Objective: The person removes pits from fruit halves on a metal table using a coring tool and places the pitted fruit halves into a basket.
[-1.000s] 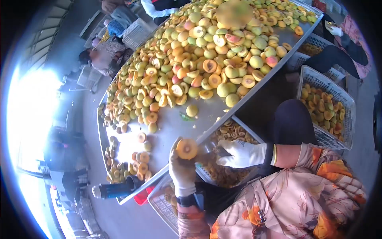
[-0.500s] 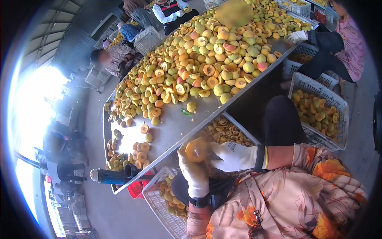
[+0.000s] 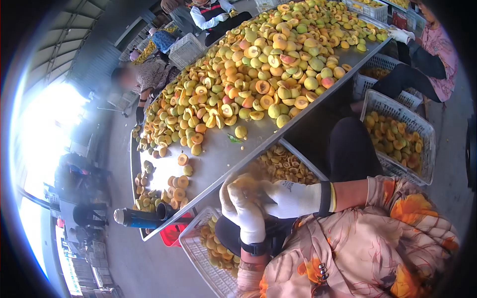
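Observation:
My left hand [image 3: 243, 203], in a stained white glove, is closed with its fingers curled in front of me, over the crate edge. Pressed against it is my right hand [image 3: 288, 197], also gloved, its fingers closed and blurred by motion. Whatever lies between the two hands is hidden. Just behind them a crate of peach scraps [image 3: 288, 164], brownish cut pieces, sits under the table edge. Below my left hand, a white crate [image 3: 198, 263] holds peach halves [image 3: 216, 248].
A metal table [image 3: 218, 159] bears a large heap of whole and halved peaches [image 3: 258, 74]. A blue cylinder [image 3: 136, 217] juts from its near corner above a red container [image 3: 174, 233]. Another peach crate [image 3: 427, 149] stands right. Co-workers sit around the table; one gloved hand [image 3: 401, 36] touches its far edge.
The peach half seen in my left hand is now hidden as my fingers fold over toward my right hand. At left, a co-worker's arm now reaches down to the table edge.

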{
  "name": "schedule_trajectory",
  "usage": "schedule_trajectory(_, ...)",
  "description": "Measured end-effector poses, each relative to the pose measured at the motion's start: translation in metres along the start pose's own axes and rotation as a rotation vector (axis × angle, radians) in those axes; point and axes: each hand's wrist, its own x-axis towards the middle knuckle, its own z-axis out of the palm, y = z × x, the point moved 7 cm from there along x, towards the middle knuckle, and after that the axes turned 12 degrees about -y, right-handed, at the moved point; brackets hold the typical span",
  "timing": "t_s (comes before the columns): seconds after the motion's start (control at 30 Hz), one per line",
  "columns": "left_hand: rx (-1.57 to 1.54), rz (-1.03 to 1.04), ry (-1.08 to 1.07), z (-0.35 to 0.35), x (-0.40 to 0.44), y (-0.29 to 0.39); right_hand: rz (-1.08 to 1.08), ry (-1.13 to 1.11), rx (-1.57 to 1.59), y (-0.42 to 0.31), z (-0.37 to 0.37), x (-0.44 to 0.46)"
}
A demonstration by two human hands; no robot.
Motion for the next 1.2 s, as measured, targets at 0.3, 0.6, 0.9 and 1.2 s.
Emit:
schedule_trajectory(0.3,0.107,0.036,-0.110,-0.001,0.013,0.000,-0.083,-0.141,0.271,0.006,0.001,0.007)
schedule_trajectory(0.6,-0.390,-0.121,-0.194,0.002,0.025,-0.037,0.119,-0.408,0.421,0.039,0.006,0.018)
schedule_trajectory(0.9,-0.090,-0.091,0.042,0.005,0.024,-0.036,-0.228,-0.171,0.299,0.037,0.006,0.034)
schedule_trajectory(1.2,0.041,-0.067,0.076,0.010,0.034,-0.033,-0.160,-0.187,0.159,0.063,0.014,0.048)
